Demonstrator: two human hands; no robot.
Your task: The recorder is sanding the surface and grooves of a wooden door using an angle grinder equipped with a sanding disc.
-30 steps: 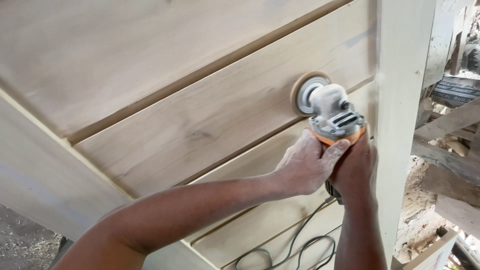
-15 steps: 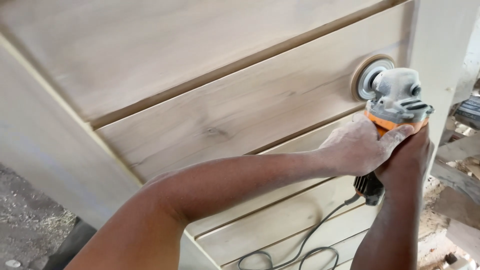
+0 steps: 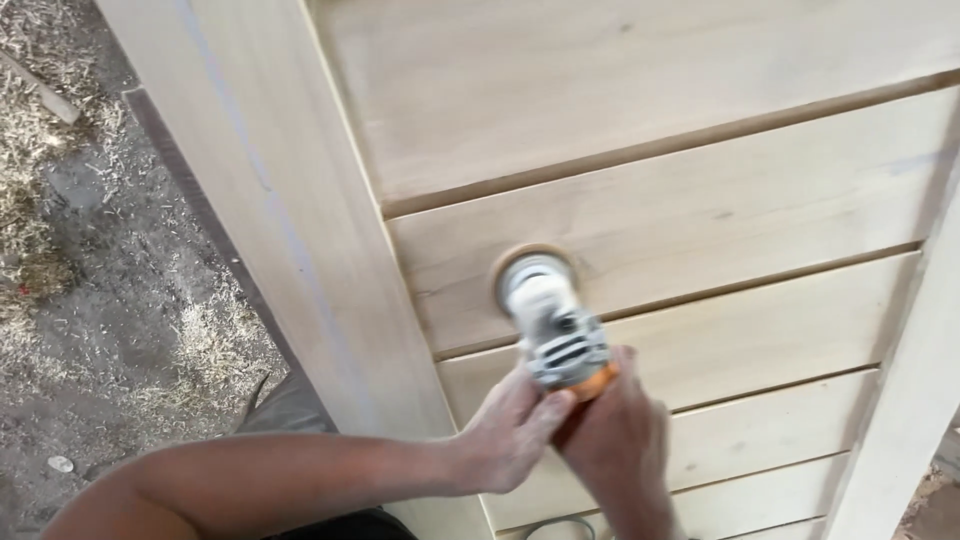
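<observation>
Head view shows both hands on an angle grinder [image 3: 553,330]. Its round sanding disc [image 3: 533,270] presses on a pale wooden door [image 3: 700,210]. Left hand [image 3: 515,430] and right hand [image 3: 612,440] have fingers wrapped tight around its body. It looks heavy, hard and shaky, best held by the body.

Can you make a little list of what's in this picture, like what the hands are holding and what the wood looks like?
tool: dusty grey and orange power sander
sanding disc: round, flat against a plank, near the plank's left end
left hand: grips the sander's body
right hand: wraps the sander's rear
wood: pale slatted panel with grooves between planks
frame: pale upright board on the left
ground: dirt with wood shavings
</observation>
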